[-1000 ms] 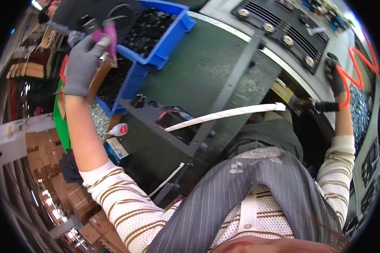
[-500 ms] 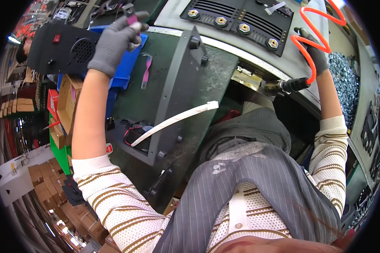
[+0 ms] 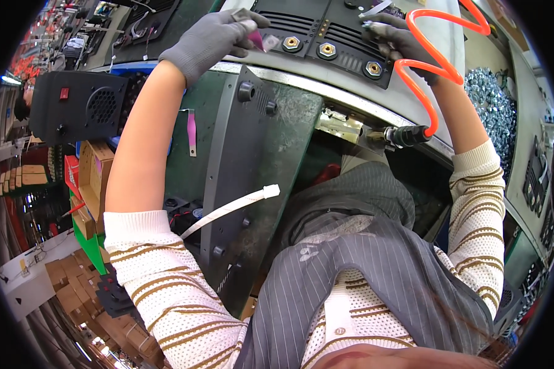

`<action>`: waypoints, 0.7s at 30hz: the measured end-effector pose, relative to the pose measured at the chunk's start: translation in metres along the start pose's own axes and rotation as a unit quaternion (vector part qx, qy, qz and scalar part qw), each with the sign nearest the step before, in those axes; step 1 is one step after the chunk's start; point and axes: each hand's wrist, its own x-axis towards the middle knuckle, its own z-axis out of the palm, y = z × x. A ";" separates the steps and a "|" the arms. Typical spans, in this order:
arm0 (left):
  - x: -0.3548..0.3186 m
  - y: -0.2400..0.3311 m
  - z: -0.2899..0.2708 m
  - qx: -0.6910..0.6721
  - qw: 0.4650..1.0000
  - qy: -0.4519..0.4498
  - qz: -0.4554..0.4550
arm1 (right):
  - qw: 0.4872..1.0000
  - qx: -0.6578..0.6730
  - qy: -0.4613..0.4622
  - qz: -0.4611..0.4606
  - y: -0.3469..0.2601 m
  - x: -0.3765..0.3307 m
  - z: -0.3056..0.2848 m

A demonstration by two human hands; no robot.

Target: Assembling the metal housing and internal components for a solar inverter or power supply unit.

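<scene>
White sleeved cable [image 3: 228,213]: arching across the dark metal frame, plug end loose; best kept out of the way of the forearms.
Dark metal frame [image 3: 220,147]: resting on the green surface [image 3: 295,120], near the left forearm.
Loose purple strip [image 3: 192,132]: lying on the green surface, just left of the frame, not touched by the hands.
Air tool [image 3: 408,136]: beside the edge of the pale surface [image 3: 449,43], apart from both hands.
Orange coiled hose [image 3: 415,92]: looping up in front of the right wrist; worth keeping slack, so as not to drag on the arm.
Left hand [image 3: 212,40]: pinching a small strip between thumb and fingers; a light grip advisable, to avoid creasing.
Held purple strip [image 3: 256,40]: at the left fingertips, close to the near edge of the panel; contact impossible to tell. Better kept flat and well lined up before any pressing.
Right hand [image 3: 400,46]: over the right part of the panel, fingers bent; cannot tell whether gripping anything. Useful there for steadying.
Black slotted panel [image 3: 343,38]: lying on the pale surface, brass-centred nuts along the near side; best handled without scraping.
</scene>
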 end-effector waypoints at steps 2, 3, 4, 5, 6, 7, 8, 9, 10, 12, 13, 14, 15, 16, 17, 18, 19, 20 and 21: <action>0.008 0.001 0.002 -0.024 0.999 -0.030 -0.032 | 0.981 -0.190 -0.002 -0.027 -0.009 0.005 0.013; 0.014 0.000 0.005 -0.023 0.999 -0.030 -0.031 | 0.981 -0.190 0.000 -0.027 -0.006 0.014 0.012; 0.018 -0.001 0.008 0.007 1.000 -0.016 -0.009 | 0.975 -0.201 -0.068 -0.062 0.002 0.030 0.010; 0.024 -0.001 0.011 0.037 0.999 -0.002 0.015 | 0.963 -0.213 -0.135 -0.094 0.008 0.044 0.007; 0.027 0.000 0.014 0.063 0.997 0.027 0.024 | 0.954 -0.231 -0.163 -0.096 0.007 0.053 0.011; 0.029 0.001 0.015 0.061 0.997 0.029 0.024 | 0.954 -0.232 -0.164 -0.096 0.007 0.061 0.016; 0.030 0.001 0.015 0.114 0.992 0.040 0.028 | 0.921 -0.309 -0.152 -0.185 0.006 0.068 0.025; 0.031 0.002 0.015 0.167 0.984 0.052 0.031 | 0.874 -0.380 -0.137 -0.272 0.005 0.073 0.032; 0.032 0.002 0.015 0.164 0.984 0.055 0.030 | 0.803 -0.313 -0.155 -0.482 0.008 0.073 0.036; 0.032 0.002 0.013 0.204 0.978 0.055 -0.002 | 0.833 -0.369 -0.162 -0.379 0.009 0.087 0.056; 0.031 -0.001 0.013 0.201 0.978 0.059 -0.003 | 0.851 -0.420 -0.163 -0.269 0.008 0.093 0.067; 0.029 -0.004 0.013 0.168 0.984 0.057 0.004 | 0.851 -0.425 -0.177 -0.253 0.002 0.094 0.077; 0.028 -0.008 0.013 0.134 0.989 0.056 0.012 | 0.849 -0.426 -0.181 -0.254 -0.003 0.094 0.084; 0.027 -0.010 0.013 0.131 0.989 0.061 0.010 | 0.835 -0.461 -0.203 -0.221 -0.008 0.094 0.090; 0.026 -0.011 0.013 0.127 0.990 0.059 0.019 | 0.819 -0.495 -0.223 -0.187 -0.010 0.095 0.094; 0.025 -0.011 0.014 0.123 0.990 0.057 0.029 | 0.803 -0.507 -0.246 -0.192 -0.013 0.098 0.097; 0.027 -0.011 0.015 0.119 0.991 0.061 0.027 | 0.801 -0.509 -0.250 -0.192 -0.018 0.097 0.096; 0.026 -0.009 0.013 0.117 0.992 0.055 0.007 | 0.778 -0.547 -0.258 -0.170 -0.041 0.084 0.106; 0.025 -0.002 0.013 0.116 0.992 0.047 -0.009 | 0.754 -0.584 -0.262 -0.147 -0.054 0.076 0.110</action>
